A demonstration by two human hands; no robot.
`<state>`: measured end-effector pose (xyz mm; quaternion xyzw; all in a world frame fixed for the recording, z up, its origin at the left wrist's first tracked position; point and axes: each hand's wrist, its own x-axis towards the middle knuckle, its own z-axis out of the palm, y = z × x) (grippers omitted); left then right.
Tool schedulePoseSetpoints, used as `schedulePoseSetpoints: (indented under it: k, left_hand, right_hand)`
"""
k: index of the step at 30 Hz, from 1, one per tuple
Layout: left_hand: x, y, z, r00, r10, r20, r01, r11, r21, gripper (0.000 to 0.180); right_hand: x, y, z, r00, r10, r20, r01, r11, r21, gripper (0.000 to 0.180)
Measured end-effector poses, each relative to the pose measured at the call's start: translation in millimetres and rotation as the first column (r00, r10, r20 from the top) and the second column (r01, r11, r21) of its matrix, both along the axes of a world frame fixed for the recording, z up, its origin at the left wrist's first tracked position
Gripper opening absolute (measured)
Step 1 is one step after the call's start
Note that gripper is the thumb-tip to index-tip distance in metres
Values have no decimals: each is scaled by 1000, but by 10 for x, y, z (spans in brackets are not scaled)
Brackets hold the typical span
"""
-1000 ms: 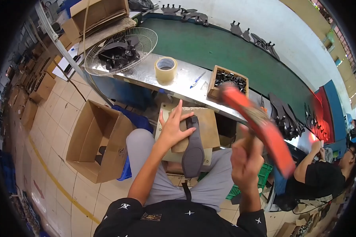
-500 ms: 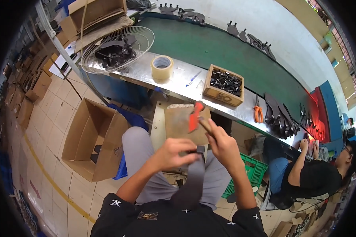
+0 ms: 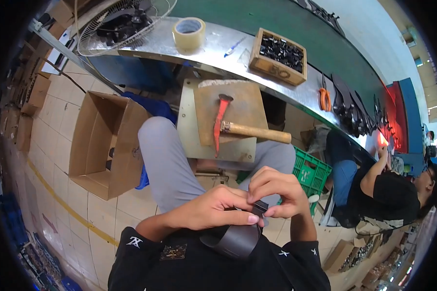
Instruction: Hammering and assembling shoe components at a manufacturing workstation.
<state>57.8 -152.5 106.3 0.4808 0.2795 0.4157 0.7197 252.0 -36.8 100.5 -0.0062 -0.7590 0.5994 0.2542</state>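
Close to my body, my left hand [image 3: 218,208] is closed on a dark brown, insole-shaped piece [image 3: 238,241] that curves down over my shirt. A small black block [image 3: 260,208] sits at the piece's upper end, and the fingers of my right hand [image 3: 280,190] pinch it. Whether the block is fixed to the piece cannot be made out. Beyond my hands, a hammer with a red head [image 3: 221,116] and a wooden handle [image 3: 257,132] lies on a brown board [image 3: 206,116]. Under the board is a pale metal plate [image 3: 185,131], between my knees and the bench.
The metal bench edge [image 3: 218,46] carries a tape roll [image 3: 188,36], a pen [image 3: 234,47], a wooden box [image 3: 277,72] of small black parts, orange-handled pliers [image 3: 325,99] and dark pieces. A cardboard box [image 3: 90,145] stands left, a green crate [image 3: 311,169] right. Another person [image 3: 388,194] sits at right.
My right hand has let go of the hammer, which now rests on the board. Both hands have come nearer my body, with the right now at the block. The view has tilted down.
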Motion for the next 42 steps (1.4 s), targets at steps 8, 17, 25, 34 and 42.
schedulePoseSetpoints:
  k: [8, 17, 25, 34, 42]
  left_hand:
    - [85, 138, -39, 922, -362, 138, 372, 926, -59, 27]
    - [-90, 207, -189, 969, 39, -243, -23, 998, 66, 31]
    - [-1779, 1268, 731, -301, 946, -124, -666, -115, 737, 37]
    - [-2409, 1569, 7, -391, 863, -321, -483, 104, 870, 61]
    - [-857, 1508, -515, 87, 864, -496, -466, 476, 746, 38]
  right_hand:
    - [15, 185, 153, 909, 415, -33, -413, 909, 57, 27]
    - [117, 373, 114, 987, -15, 158, -48, 920, 389, 30]
    - [808, 373, -453, 579, -787, 213, 729, 616, 296, 21]
    - [1793, 1365, -512, -270, -960, -74, 859, -275, 432, 21]
    - [3455, 2926, -79, -565, -756, 331, 551, -47, 833, 42]
